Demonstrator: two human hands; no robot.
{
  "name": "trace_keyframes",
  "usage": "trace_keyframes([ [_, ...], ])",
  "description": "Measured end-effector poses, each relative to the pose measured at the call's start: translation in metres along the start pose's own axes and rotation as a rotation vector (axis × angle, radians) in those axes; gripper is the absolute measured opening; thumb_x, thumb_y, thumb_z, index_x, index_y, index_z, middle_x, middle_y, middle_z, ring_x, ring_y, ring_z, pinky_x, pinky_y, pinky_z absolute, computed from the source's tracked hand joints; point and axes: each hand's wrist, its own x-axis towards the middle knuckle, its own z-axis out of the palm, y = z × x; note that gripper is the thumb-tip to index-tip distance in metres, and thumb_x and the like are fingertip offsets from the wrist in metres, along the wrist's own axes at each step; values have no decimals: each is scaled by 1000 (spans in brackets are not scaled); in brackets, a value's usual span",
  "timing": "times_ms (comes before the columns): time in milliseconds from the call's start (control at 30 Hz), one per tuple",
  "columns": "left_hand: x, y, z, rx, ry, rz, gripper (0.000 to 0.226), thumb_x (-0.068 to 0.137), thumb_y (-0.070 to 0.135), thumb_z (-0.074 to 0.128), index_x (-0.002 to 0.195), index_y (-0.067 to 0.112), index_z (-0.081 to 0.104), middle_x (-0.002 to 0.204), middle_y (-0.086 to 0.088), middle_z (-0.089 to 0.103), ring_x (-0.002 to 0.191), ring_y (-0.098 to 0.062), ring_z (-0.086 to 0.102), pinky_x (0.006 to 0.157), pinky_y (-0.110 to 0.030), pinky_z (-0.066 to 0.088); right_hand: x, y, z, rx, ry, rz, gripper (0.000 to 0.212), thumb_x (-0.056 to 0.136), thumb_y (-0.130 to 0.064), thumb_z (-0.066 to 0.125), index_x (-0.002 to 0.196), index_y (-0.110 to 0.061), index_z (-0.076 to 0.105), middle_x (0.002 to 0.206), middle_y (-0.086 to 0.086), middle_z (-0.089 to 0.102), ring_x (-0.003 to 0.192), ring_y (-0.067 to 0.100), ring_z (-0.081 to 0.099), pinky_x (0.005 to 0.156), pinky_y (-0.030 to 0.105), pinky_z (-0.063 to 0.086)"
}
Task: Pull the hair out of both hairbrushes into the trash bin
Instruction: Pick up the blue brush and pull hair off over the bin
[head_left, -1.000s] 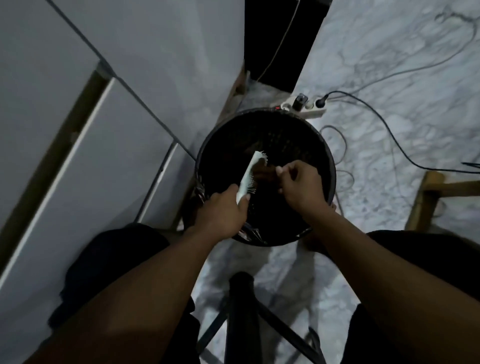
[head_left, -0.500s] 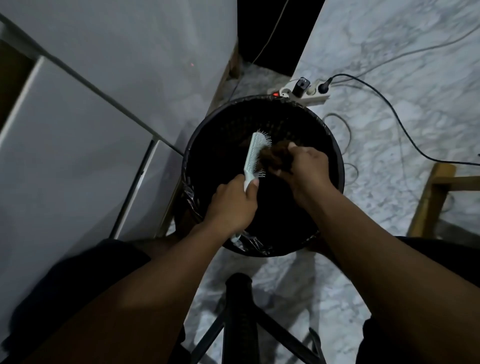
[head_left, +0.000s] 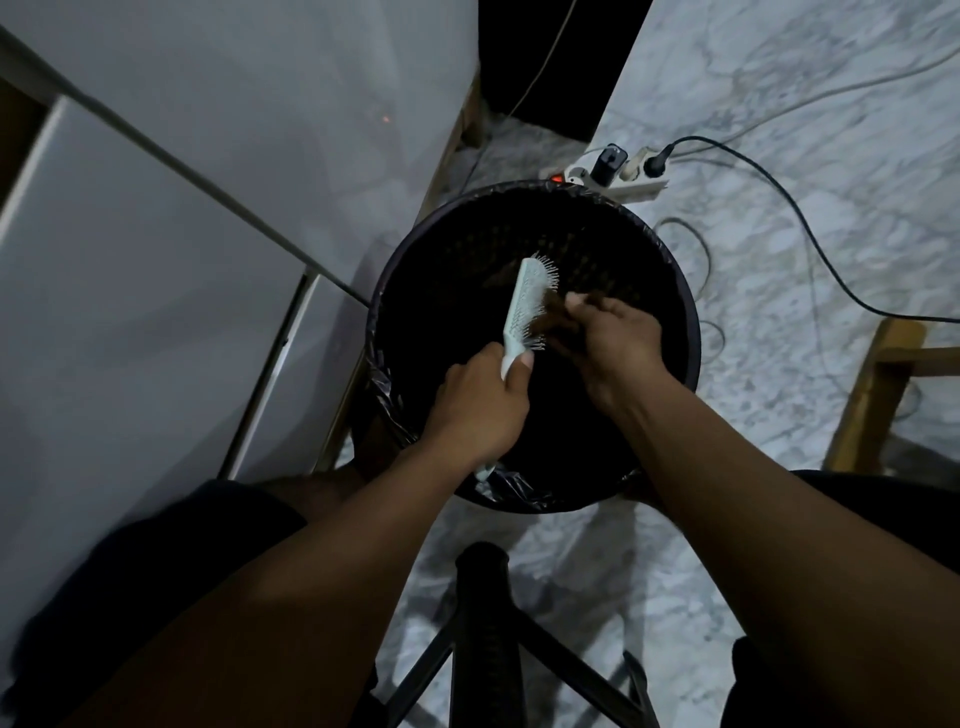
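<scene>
Dim, cool light; wide-angle bending at edges.

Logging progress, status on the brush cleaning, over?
Left hand gripping white hairbrush over trash bin. Right hand pinching brown hair clump at the bristles. Nothing in the way.

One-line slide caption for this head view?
Left hand holds a white hairbrush over the black trash bin while the right hand pulls brown hair from its bristles.
</scene>
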Motion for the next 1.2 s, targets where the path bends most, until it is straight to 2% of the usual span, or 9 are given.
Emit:
trace_keyframes([
  [100,3,1,-1,-44,27,-41,38,103,49,41,94,17,59,87,-5,65,78,-20,62,55,-28,36,-1,2,3,-2,-141,10,15,92,-12,69,105,-7,64,102,12,75,83,24,74,66,33,60],
  [233,4,1,0,-41,48,-49,38,103,49,41,102,16,60,90,-8,66,81,-27,64,60,-31,38,-2,12,9,-446,-167,-272,20,81,-11,81,100,-12,74,102,9,78,94,26,76,78,40,62],
  [367,4,1,1,-16,48,-13,41,100,55,37,105,21,59,90,-8,66,78,-26,65,62,-33,45,-3,1,9,-229,-53,-132,15,92,-6,69,102,4,71,91,13,74,80,29,75,66,35,64],
  [533,7,3,-1,-53,67,-17,40,102,52,39,102,19,61,87,-7,68,78,-27,67,64,-35,49,-6,-5,9,-86,-130,-7,13,98,-13,59,104,-8,69,85,5,74,81,22,72,68,35,62],
  [633,5,3,0,-31,57,-11,39,101,52,39,100,18,59,90,-9,67,80,-30,67,67,-37,52,-3,-1,12,-286,-164,-228,24,88,-17,74,110,-16,65,93,0,75,87,14,73,74,32,61],
  [767,0,5,1,33,32,16,41,101,53,38,104,18,57,95,-11,67,86,-33,65,76,-43,55,4,3,9,-668,-36,-443,17,79,-28,82,92,-19,77,88,0,79,86,13,75,87,39,61],
  [1000,-1,9,-2,52,46,42,38,101,55,36,100,21,53,93,-9,66,86,-32,64,77,-45,55,2,-5,10,-253,37,-153,18,92,-24,69,94,-7,69,90,10,74,84,25,74,68,38,63],
  [1100,-3,10,-3,76,18,32,37,102,51,37,106,18,55,96,-10,64,89,-33,63,78,-44,54,1,0,14,-508,-31,-344,33,82,-35,79,104,-12,69,95,2,75,90,17,73,77,32,59],
  [1200,-5,10,-2,100,19,63,37,103,49,39,107,16,56,95,-12,66,84,-34,65,74,-44,55,-3,-3,14,-775,65,-495,26,80,-36,80,93,-14,75,84,-1,74,85,14,71,82,29,56],
])
